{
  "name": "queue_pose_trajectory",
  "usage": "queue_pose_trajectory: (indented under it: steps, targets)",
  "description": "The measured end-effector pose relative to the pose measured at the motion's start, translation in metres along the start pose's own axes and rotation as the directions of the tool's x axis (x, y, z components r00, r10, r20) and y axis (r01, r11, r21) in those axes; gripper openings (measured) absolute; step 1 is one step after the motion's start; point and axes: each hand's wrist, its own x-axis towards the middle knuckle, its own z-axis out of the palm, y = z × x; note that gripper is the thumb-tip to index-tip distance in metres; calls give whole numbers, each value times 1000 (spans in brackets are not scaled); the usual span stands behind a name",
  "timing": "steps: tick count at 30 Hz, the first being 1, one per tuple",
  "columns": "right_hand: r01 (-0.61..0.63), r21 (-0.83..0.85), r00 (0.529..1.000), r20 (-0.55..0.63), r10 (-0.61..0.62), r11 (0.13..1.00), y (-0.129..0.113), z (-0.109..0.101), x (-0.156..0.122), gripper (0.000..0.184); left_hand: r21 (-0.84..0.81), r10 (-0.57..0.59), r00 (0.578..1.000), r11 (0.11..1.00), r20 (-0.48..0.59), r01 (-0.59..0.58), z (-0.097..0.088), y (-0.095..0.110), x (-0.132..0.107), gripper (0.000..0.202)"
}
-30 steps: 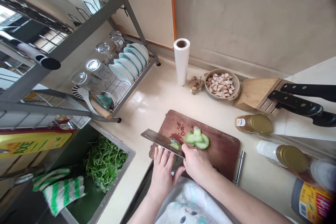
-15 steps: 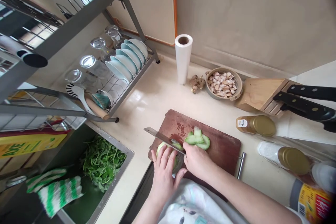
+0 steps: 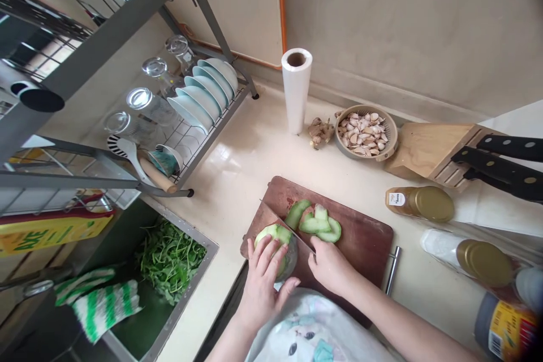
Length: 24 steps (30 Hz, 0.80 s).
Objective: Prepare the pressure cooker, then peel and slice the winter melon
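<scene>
My left hand (image 3: 263, 277) is curved over a large piece of green-rinded melon (image 3: 275, 232), its fingers on the top and thumb apart at the near side. In my right hand (image 3: 331, 264) is the handle of a kitchen knife (image 3: 280, 222), mostly hidden by the fingers. The blade slants to the upper left, right beside the melon. Several cut strips of green rind (image 3: 316, 224) lie beyond the blade. All this is on a reddish-brown cutting board (image 3: 360, 243) near the counter's front edge.
A dish rack (image 3: 203, 147) with bowls and glasses stands left, above a sink (image 3: 186, 294) holding leafy greens (image 3: 169, 257). Behind the board are a white roll (image 3: 296, 96), ginger (image 3: 320, 132) and a garlic basket (image 3: 365, 133). Right are a knife block (image 3: 428, 144) and jars (image 3: 419, 203).
The knife has moved right, off the melon's top to its right side. A further strip of rind now lies on the board beside the others. My left hand stays on the melon.
</scene>
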Motion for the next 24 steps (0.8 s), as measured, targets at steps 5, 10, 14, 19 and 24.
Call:
queue_pose_trajectory:
  steps: [5, 10, 14, 19, 24]
  targets:
    - [9, -18, 1000, -8, -9, 1000, 5, -13, -24, 10, 42, 6, 1000, 999, -2, -6, -11, -1, -3, 56]
    - [159, -282, 987, 66, -146, 946, -16, -46, -44, 13, 118, -58, 996, 991, -66, 66, -11, 7, -12, 34]
    - [259, -408, 966, 113, -233, 875, -31, -56, -45, 19, 120, -105, 991, 986, -85, 115, -9, 15, -13, 25]
    - [247, -482, 969, 108, -222, 841, -37, -49, -38, 21, 84, -131, 988, 987, -82, 138, -12, 17, -7, 26]
    - [220, -519, 976, 112, -189, 826, -42, -45, -33, 22, 37, -142, 984, 988, -110, 147, -14, 16, -3, 24]
